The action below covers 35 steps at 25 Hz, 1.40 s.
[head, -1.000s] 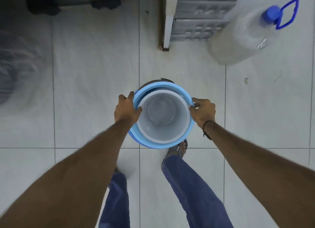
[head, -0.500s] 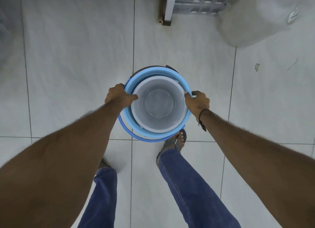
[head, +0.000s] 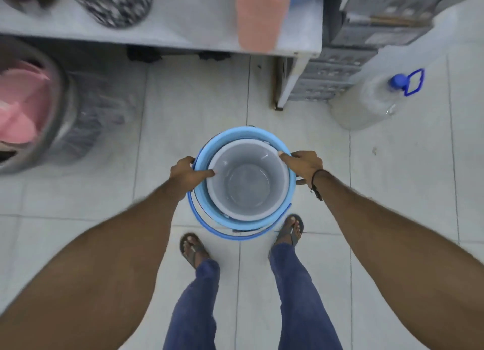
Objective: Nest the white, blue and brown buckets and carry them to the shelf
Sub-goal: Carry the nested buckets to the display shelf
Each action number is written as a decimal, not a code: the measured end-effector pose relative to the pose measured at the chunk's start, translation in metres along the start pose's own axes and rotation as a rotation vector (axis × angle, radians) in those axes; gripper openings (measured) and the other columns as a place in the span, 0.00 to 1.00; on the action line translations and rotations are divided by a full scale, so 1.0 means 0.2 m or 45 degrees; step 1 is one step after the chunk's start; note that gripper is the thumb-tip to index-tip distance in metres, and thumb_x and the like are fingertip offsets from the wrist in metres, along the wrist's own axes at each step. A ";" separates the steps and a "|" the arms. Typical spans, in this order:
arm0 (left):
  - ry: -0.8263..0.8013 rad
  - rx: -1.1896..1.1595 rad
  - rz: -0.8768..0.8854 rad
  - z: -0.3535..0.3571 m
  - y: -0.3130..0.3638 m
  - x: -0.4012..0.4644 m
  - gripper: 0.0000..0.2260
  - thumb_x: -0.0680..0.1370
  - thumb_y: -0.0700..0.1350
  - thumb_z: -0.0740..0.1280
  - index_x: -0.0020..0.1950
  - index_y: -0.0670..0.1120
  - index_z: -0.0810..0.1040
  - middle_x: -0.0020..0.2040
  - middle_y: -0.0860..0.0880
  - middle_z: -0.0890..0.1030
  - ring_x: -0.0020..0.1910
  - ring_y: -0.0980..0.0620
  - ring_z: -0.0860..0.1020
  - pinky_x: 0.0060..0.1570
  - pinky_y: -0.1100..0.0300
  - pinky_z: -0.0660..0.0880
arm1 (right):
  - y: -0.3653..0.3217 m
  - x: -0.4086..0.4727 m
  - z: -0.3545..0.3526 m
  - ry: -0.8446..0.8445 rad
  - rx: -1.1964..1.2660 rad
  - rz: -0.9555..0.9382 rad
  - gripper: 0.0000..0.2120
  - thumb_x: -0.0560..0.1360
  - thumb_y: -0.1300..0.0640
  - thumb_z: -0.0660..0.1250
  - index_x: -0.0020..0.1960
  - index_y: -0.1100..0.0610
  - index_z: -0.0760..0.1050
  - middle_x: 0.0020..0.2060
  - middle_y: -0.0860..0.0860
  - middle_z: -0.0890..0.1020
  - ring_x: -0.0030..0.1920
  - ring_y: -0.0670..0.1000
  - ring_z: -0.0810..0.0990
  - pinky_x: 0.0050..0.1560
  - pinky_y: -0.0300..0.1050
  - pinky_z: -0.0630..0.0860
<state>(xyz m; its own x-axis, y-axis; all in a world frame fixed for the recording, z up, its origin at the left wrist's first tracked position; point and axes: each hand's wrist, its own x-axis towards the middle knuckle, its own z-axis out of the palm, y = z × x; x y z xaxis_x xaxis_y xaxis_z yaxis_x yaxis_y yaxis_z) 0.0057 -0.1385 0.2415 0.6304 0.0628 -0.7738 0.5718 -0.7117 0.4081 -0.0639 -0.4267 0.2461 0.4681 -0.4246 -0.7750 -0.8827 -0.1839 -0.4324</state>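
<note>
Presently we clamp left hand [head: 186, 173] and right hand [head: 303, 163] fingers on the blue bucket [head: 203, 192] rim, white bucket [head: 248, 182] nested; stack may slip short of the shelf [head: 183, 33] edge.

Pale tiled floor [head: 392, 182] w/ grey shelf [head: 183, 35] ahead

White bucket [head: 248, 184] nested upright inside blue bucket [head: 237, 135]; brown bucket barely visible.

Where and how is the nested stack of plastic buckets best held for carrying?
By the rim of the light blue bucket, one hand on each side, as the left hand and right hand do now: the white bucket sits inside, and the blue handle hangs low.
</note>
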 end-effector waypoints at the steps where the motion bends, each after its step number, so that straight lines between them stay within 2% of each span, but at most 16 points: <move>1: 0.016 -0.030 0.040 -0.21 0.06 -0.13 0.23 0.65 0.56 0.79 0.55 0.50 0.77 0.49 0.46 0.80 0.39 0.50 0.80 0.30 0.57 0.77 | -0.16 -0.19 -0.03 -0.001 0.027 -0.034 0.22 0.68 0.38 0.75 0.47 0.56 0.84 0.47 0.54 0.86 0.48 0.54 0.85 0.44 0.55 0.85; 4: 0.040 -0.126 0.173 -0.73 0.21 -0.43 0.21 0.64 0.55 0.79 0.51 0.48 0.80 0.46 0.44 0.84 0.41 0.45 0.84 0.37 0.50 0.82 | -0.55 -0.64 -0.11 0.107 0.110 -0.194 0.24 0.63 0.35 0.77 0.43 0.55 0.85 0.42 0.55 0.87 0.41 0.55 0.86 0.37 0.56 0.86; 7: 0.116 -0.195 0.296 -1.21 0.38 -0.67 0.12 0.67 0.52 0.78 0.44 0.49 0.80 0.46 0.43 0.85 0.42 0.43 0.84 0.46 0.45 0.82 | -0.96 -1.02 -0.14 0.157 0.134 -0.373 0.26 0.62 0.35 0.77 0.42 0.58 0.84 0.38 0.56 0.87 0.36 0.56 0.87 0.34 0.57 0.86; 11: 0.308 -0.168 0.497 -1.77 0.66 -0.83 0.18 0.62 0.57 0.77 0.46 0.48 0.83 0.47 0.44 0.85 0.43 0.46 0.83 0.48 0.50 0.82 | -1.49 -1.37 -0.22 0.329 0.112 -0.606 0.27 0.64 0.34 0.76 0.33 0.60 0.79 0.30 0.55 0.82 0.32 0.54 0.83 0.23 0.39 0.77; 12: 0.340 -0.177 0.550 -1.88 0.73 -0.85 0.20 0.61 0.57 0.77 0.48 0.47 0.84 0.47 0.44 0.85 0.43 0.45 0.83 0.49 0.49 0.82 | -1.60 -1.41 -0.25 0.333 0.152 -0.638 0.29 0.63 0.34 0.77 0.36 0.62 0.80 0.31 0.55 0.83 0.32 0.55 0.84 0.24 0.40 0.79; 14: 0.384 -0.211 0.621 -2.10 0.88 -0.90 0.23 0.60 0.57 0.77 0.49 0.46 0.83 0.47 0.44 0.85 0.43 0.44 0.84 0.48 0.46 0.82 | -1.83 -1.47 -0.29 0.298 0.246 -0.690 0.32 0.59 0.35 0.79 0.42 0.64 0.83 0.36 0.59 0.86 0.32 0.57 0.86 0.29 0.53 0.85; 16: 0.430 -0.232 0.675 -2.30 1.04 -0.93 0.22 0.60 0.55 0.78 0.48 0.44 0.83 0.46 0.43 0.85 0.42 0.44 0.84 0.48 0.46 0.82 | -2.06 -1.51 -0.34 0.318 0.281 -0.753 0.33 0.57 0.36 0.80 0.45 0.64 0.84 0.39 0.60 0.87 0.32 0.57 0.87 0.31 0.57 0.85; 18: 0.503 -0.247 0.705 -2.49 1.21 -0.93 0.22 0.60 0.56 0.78 0.48 0.44 0.83 0.46 0.44 0.85 0.41 0.45 0.83 0.46 0.49 0.82 | -2.31 -1.51 -0.37 0.353 0.324 -0.823 0.39 0.49 0.34 0.79 0.47 0.64 0.83 0.41 0.59 0.87 0.31 0.57 0.87 0.31 0.58 0.85; 20: 0.535 -0.256 0.722 -2.65 1.35 -0.89 0.20 0.63 0.55 0.77 0.47 0.45 0.81 0.43 0.43 0.84 0.35 0.46 0.81 0.37 0.55 0.79 | -2.55 -1.46 -0.39 0.339 0.369 -0.864 0.44 0.44 0.34 0.78 0.49 0.65 0.82 0.42 0.60 0.86 0.30 0.58 0.86 0.31 0.61 0.84; 23: 0.569 -0.248 0.669 -2.85 1.54 -0.78 0.22 0.66 0.54 0.77 0.53 0.42 0.79 0.41 0.44 0.82 0.31 0.47 0.79 0.29 0.60 0.75 | -2.89 -1.31 -0.40 0.262 0.364 -0.882 0.48 0.44 0.35 0.80 0.53 0.65 0.79 0.44 0.61 0.86 0.30 0.60 0.86 0.31 0.63 0.84; 25: 0.559 -0.234 0.601 -2.97 1.63 -0.69 0.32 0.61 0.57 0.77 0.59 0.42 0.76 0.47 0.43 0.83 0.35 0.47 0.82 0.30 0.57 0.80 | -3.10 -1.12 -0.39 0.238 0.380 -0.896 0.51 0.43 0.33 0.81 0.56 0.64 0.79 0.46 0.61 0.86 0.31 0.60 0.87 0.30 0.63 0.83; 27: 0.552 -0.265 0.562 -3.08 1.70 -0.57 0.36 0.58 0.57 0.77 0.61 0.43 0.75 0.50 0.43 0.83 0.40 0.45 0.84 0.39 0.51 0.83 | -3.30 -0.92 -0.36 0.207 0.364 -0.909 0.54 0.39 0.27 0.79 0.56 0.61 0.80 0.47 0.59 0.86 0.34 0.59 0.87 0.32 0.61 0.84; 28: 0.561 -0.294 0.542 -3.12 1.73 -0.49 0.35 0.58 0.56 0.77 0.61 0.42 0.76 0.50 0.43 0.83 0.41 0.44 0.84 0.43 0.48 0.84 | -3.37 -0.90 -0.33 0.206 0.344 -0.897 0.54 0.39 0.26 0.79 0.55 0.60 0.80 0.47 0.59 0.86 0.35 0.59 0.87 0.33 0.61 0.84; 30: 0.577 -0.286 0.499 -3.16 1.76 -0.37 0.32 0.60 0.55 0.77 0.59 0.42 0.77 0.50 0.44 0.83 0.42 0.44 0.84 0.47 0.46 0.83 | -3.46 -0.89 -0.26 0.195 0.311 -0.891 0.44 0.47 0.31 0.81 0.52 0.60 0.80 0.43 0.59 0.86 0.34 0.60 0.87 0.33 0.62 0.84; 33: 0.529 -0.205 0.436 -3.21 1.76 -0.13 0.25 0.66 0.53 0.77 0.59 0.43 0.79 0.48 0.46 0.82 0.39 0.48 0.81 0.38 0.56 0.80 | -3.56 -0.82 -0.13 0.143 0.240 -0.831 0.36 0.51 0.35 0.80 0.48 0.60 0.81 0.41 0.58 0.87 0.32 0.59 0.87 0.32 0.62 0.84; 35: 0.474 -0.175 0.355 -3.23 1.74 0.06 0.24 0.67 0.51 0.77 0.59 0.42 0.79 0.51 0.44 0.81 0.41 0.47 0.81 0.37 0.55 0.80 | -3.59 -0.72 -0.05 0.128 0.192 -0.798 0.33 0.54 0.36 0.80 0.47 0.61 0.82 0.40 0.58 0.87 0.32 0.59 0.87 0.32 0.61 0.84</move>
<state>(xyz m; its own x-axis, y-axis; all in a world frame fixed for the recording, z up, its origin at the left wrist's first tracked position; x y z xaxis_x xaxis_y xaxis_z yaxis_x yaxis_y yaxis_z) 0.5509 0.0674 0.6879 0.9000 0.1468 -0.4104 0.4029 -0.6393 0.6550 0.5029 -0.2419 0.6727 0.8797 -0.3595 -0.3112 -0.4248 -0.3000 -0.8541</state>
